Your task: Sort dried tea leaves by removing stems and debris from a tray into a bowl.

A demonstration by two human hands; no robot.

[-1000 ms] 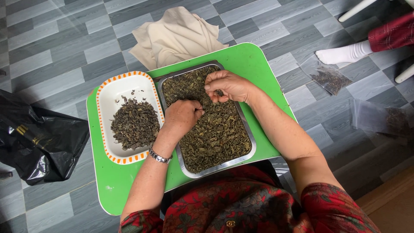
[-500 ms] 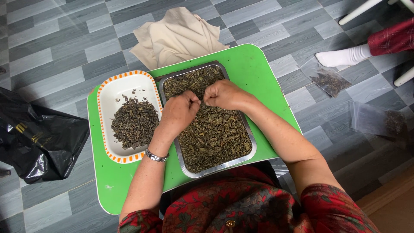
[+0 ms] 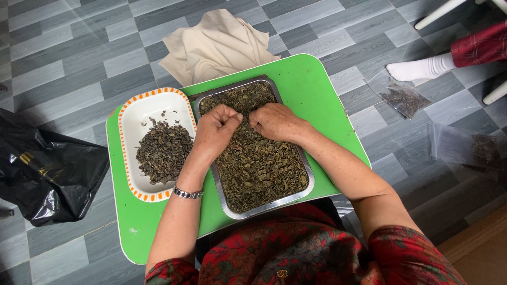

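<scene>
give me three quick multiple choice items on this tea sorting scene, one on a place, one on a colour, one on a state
1. Where does the white dish with the orange rim lie?
A. left of the metal tray on the table
B. on the floor
C. inside the metal tray

2. What colour is the small table?
A. blue
B. green
C. brown

3. How are the left hand and right hand held?
A. flat on the floor
B. lifted high above the table
C. curled, fingers bent, down on the dried leaves in the tray

Answers: 1 A, the dish sits beside the tray's left edge. 2 B, the tabletop is bright green. 3 C, both fists rest on the leaves.
</scene>
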